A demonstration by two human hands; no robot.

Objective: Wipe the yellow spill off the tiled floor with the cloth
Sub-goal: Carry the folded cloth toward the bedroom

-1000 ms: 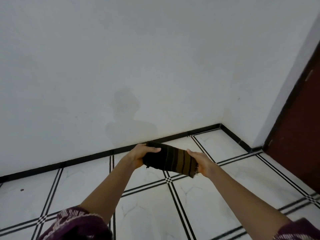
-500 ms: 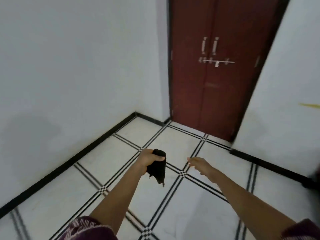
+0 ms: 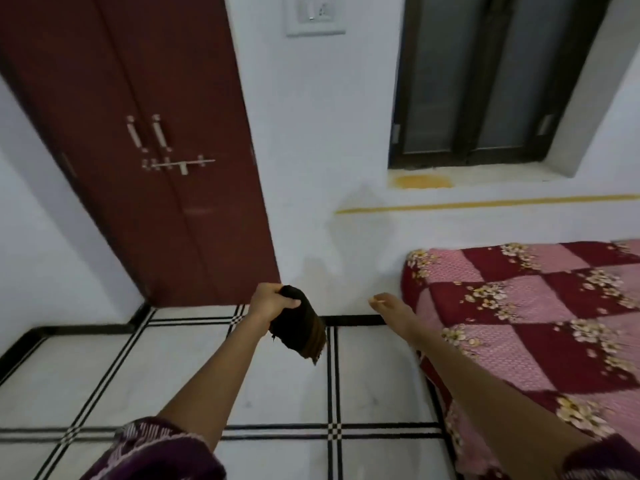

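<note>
My left hand (image 3: pixel 272 302) is held out in front of me, shut on a dark brown striped cloth (image 3: pixel 300 328) that hangs folded below the fist. My right hand (image 3: pixel 394 311) is stretched forward, fingers apart and holding nothing, beside the bed's corner. The white tiled floor (image 3: pixel 173 368) with black double lines lies below both arms. No yellow spill shows on the visible floor tiles; a yellow patch (image 3: pixel 420 181) lies on the window ledge.
A dark red double door (image 3: pixel 149 161) with a latch stands at the left. A bed with a red and pink floral quilt (image 3: pixel 540 320) fills the right. A window (image 3: pixel 485 77), a switch plate (image 3: pixel 316 13) and a yellow wall stripe (image 3: pixel 485 203) are ahead.
The view has swung right from the corner to the door, then to the bed and window. My right hand let go of the cloth, which now hangs from my left hand alone.
</note>
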